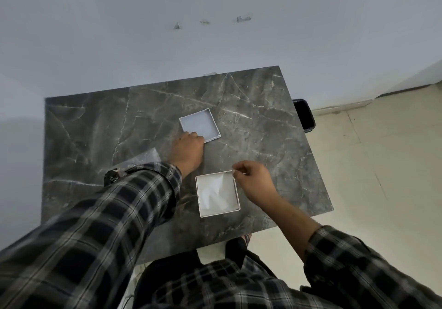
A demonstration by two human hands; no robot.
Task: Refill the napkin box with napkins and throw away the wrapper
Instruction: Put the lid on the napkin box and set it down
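A white square napkin box (200,198) sits near the table's front edge with white napkins (216,192) lying inside it. My right hand (253,179) hovers at the box's far right corner, fingers pinched at the rim or a napkin corner; which one I cannot tell. The box's white lid (203,123) lies upside down farther back. My left hand (187,151) rests on the lid's near corner, fingers curled over its edge. A clear plastic wrapper (146,158) lies on the table to the left, partly hidden by my left sleeve.
The dark marble table (263,122) stands against a white wall. A black bin (305,115) sits on the floor past the table's right edge. Pale floor tiles spread to the right.
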